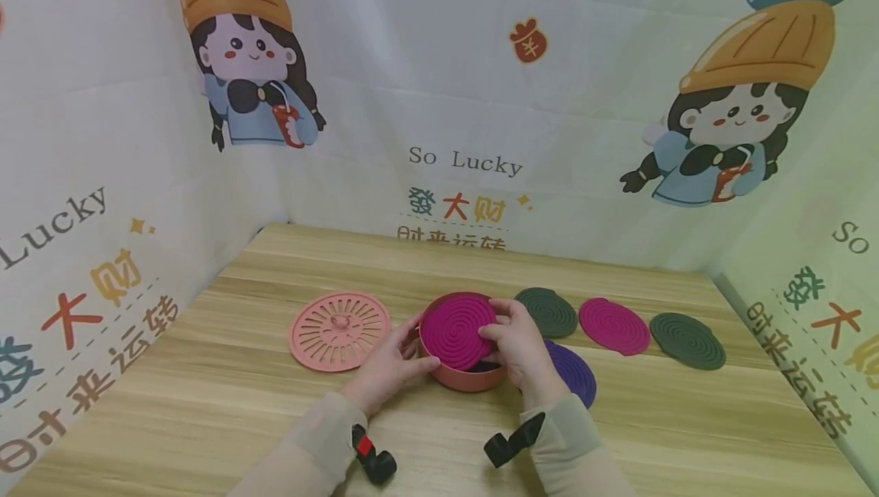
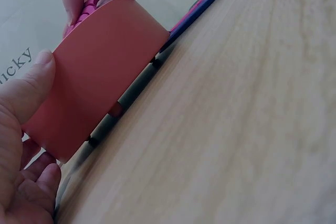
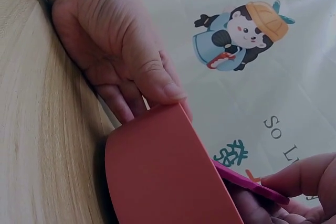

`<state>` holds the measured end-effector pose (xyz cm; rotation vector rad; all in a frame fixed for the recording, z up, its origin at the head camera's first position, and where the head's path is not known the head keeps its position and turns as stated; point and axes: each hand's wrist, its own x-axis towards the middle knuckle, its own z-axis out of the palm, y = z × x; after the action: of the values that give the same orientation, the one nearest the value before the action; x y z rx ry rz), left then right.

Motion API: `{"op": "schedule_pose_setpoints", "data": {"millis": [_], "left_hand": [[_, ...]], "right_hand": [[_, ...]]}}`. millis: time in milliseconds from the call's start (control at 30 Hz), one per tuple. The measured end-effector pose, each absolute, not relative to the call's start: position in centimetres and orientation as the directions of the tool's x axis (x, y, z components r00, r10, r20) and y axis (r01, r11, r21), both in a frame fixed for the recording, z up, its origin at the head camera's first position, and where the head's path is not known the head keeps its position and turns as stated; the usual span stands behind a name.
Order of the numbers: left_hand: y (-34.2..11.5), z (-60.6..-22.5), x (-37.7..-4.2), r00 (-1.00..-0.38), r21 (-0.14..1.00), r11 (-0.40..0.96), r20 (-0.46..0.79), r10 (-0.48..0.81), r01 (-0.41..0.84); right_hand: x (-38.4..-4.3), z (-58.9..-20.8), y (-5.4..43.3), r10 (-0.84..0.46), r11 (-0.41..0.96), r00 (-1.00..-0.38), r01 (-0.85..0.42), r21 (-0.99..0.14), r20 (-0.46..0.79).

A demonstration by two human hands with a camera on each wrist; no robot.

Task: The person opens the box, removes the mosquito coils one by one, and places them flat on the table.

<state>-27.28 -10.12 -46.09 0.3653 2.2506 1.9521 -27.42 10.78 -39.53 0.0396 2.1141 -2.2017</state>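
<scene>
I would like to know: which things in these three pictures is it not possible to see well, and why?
- Head view: most of the inside of the container, covered by the held magenta disc.
- Head view: left part of the purple disc, behind the right hand and wrist.
- Left wrist view: most of the held magenta disc, behind the container's wall.
- Right wrist view: part of the right hand, cut off by the right edge.

Pale wood-grain tabletop (image 1: 439, 443): beneath left hand (image 1: 387, 369) and right hand (image 1: 519, 344). White cloth backdrop (image 1: 426, 85): beyond both. Printed on it: orange-capped, blue-topped cartoon figure (image 1: 255, 62), beyond and left of left hand; matching capped figure (image 1: 738, 111), beyond and right of right hand; red pouch emblem (image 1: 529, 40), beyond right hand; grey "So Lucky" lettering (image 1: 455, 161), beyond, between hands.
</scene>
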Motion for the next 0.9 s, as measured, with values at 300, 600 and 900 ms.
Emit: {"op": "schedule_pose_setpoints", "data": {"millis": [300,600,900], "left_hand": [[-10.1,-46.14,-27.33,-0.961,0.987,0.133,0.054,0.27,0.093],[-10.11,-46.15,-27.28,-0.962,0.982,0.15,0.07,0.265,0.113],[-10.21,-46.09,-27.23,-0.963,0.985,0.139,0.059,0.262,0.098]], "right_hand": [[-27.59,-39.53,11.07,-0.016,-0.055,-0.996,0.093,-0.994,-0.092],[-27.96,-39.73,11.35,0.005,-0.108,-0.993,0.118,-0.987,-0.119],[-28.06,-39.9,11.58,0.007,-0.167,-0.993,0.118,-0.979,-0.121]]}}
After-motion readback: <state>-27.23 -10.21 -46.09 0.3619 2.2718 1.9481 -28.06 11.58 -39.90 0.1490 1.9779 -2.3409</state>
